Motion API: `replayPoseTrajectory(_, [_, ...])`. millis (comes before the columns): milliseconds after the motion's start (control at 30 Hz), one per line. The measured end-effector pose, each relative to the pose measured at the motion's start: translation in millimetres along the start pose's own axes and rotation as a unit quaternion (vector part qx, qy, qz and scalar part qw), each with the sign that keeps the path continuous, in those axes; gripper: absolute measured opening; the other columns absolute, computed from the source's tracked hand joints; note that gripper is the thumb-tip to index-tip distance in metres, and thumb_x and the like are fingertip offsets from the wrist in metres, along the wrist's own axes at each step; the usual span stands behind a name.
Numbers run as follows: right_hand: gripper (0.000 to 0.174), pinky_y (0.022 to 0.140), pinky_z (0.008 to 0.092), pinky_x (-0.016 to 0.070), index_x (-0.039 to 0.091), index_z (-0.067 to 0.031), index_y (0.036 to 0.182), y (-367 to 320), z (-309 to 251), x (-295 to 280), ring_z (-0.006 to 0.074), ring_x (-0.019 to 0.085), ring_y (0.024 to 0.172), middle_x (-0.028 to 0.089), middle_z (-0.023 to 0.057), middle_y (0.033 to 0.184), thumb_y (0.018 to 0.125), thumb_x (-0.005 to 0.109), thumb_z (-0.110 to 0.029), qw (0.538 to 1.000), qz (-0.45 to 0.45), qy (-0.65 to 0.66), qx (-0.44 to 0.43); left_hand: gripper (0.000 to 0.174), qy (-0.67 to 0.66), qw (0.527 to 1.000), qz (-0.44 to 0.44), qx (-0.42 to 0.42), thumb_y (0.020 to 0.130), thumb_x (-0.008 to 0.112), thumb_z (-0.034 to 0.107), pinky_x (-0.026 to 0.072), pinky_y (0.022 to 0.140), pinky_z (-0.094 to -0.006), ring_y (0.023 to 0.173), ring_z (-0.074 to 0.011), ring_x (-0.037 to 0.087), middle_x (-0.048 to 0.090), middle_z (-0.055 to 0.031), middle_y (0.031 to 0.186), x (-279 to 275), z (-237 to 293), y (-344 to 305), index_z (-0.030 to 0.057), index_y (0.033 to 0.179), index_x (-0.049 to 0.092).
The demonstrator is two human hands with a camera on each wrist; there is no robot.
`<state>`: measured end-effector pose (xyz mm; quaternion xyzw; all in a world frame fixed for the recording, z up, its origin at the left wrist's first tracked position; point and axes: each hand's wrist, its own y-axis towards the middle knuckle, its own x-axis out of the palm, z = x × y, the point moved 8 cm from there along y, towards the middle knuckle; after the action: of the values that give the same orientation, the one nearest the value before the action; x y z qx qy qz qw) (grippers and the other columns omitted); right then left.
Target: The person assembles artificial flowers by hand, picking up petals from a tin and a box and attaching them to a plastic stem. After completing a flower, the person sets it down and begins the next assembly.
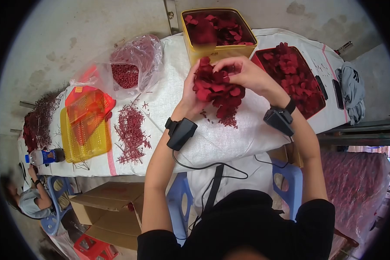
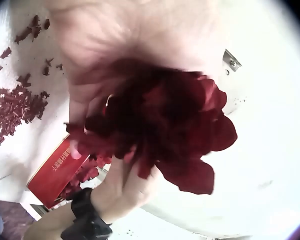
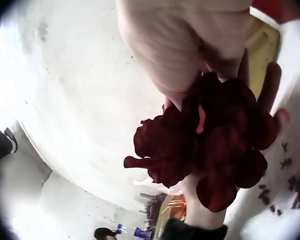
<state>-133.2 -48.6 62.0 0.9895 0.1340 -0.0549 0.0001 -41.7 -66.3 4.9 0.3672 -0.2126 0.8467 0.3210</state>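
In the head view, a bunch of dark red, cloth-like flowers [image 1: 219, 89] is held up over the front of the table. My left hand [image 1: 190, 91] holds the bunch from the left, its palm against the petals in the left wrist view. From the right, my right hand [image 1: 249, 76] pinches at the top of the same bunch with thumb and fingers. Petals [image 3: 225, 145] hide its fingertips in the right wrist view. Below the flowers lies a small heap of short red bits [image 2: 20, 110] on the white table cover [image 1: 177, 56].
A yellow tin [image 1: 199, 52] full of red petals stands at the back, and a red-rimmed box [image 1: 320, 106] of petals at right. Leftward are a plastic bag [image 1: 149, 60] of red pieces, red stems [image 1: 132, 134] and a yellow basket [image 1: 86, 151]. Another person [image 1: 34, 201] sits far left.
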Motion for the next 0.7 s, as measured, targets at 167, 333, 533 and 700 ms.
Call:
replayPoseTrajectory(167, [0.028,0.08,0.0244,0.0499,0.068,0.0034,0.092,7.5,3.5,-1.9,0.0119,0.063,0.087,0.068,0.0064,0.098,0.072,0.053,0.014,0.994,0.042,-0.075,-0.073,0.059,-0.116,0.986,-0.074,-0.098,0.096,0.031,0.049,0.0521,0.088,-0.055,0.109,-0.0412,0.058,0.056,-0.0223,0.123,7.8,-12.6,-4.9,0.0016,0.127,0.048])
replayPoseTrajectory(333, [0.022,0.068,0.0263,0.0535,0.071,0.0001,0.08,1.9,3.7,-1.3,0.0142,0.065,0.072,0.068,0.012,0.1,0.071,0.055,0.012,0.972,0.126,-0.179,-0.087,0.051,-0.121,0.98,-0.128,-0.088,0.092,0.038,0.038,0.0576,0.075,-0.0488,0.099,-0.0444,0.062,0.059,-0.025,0.117,-6.3,-15.6,4.4,-0.0017,0.122,0.049])
replayPoseTrajectory(533, [0.02,0.073,0.03,0.055,0.069,-0.0025,0.088,-8.0,20.5,-6.6,0.0226,0.066,0.082,0.065,0.0151,0.112,0.075,0.056,0.006,0.968,0.123,-0.204,-0.077,0.042,-0.119,0.984,-0.084,-0.104,0.082,0.046,0.018,0.0529,0.057,-0.0352,0.082,-0.0367,0.065,0.063,-0.0222,0.101,-12.8,-21.9,8.8,-0.0061,0.116,0.052])
replayPoseTrajectory(700, [0.013,0.092,0.0313,0.0472,0.066,-0.0006,0.087,-15.4,7.6,-7.7,0.0218,0.059,0.105,0.066,0.0143,0.11,0.08,0.055,-0.003,0.979,0.078,-0.099,-0.158,0.036,-0.065,0.994,0.0,-0.088,0.072,0.047,0.006,0.0438,0.048,-0.0295,0.068,-0.0272,0.061,0.061,-0.0167,0.089,-18.2,-13.4,6.3,-0.004,0.107,0.052])
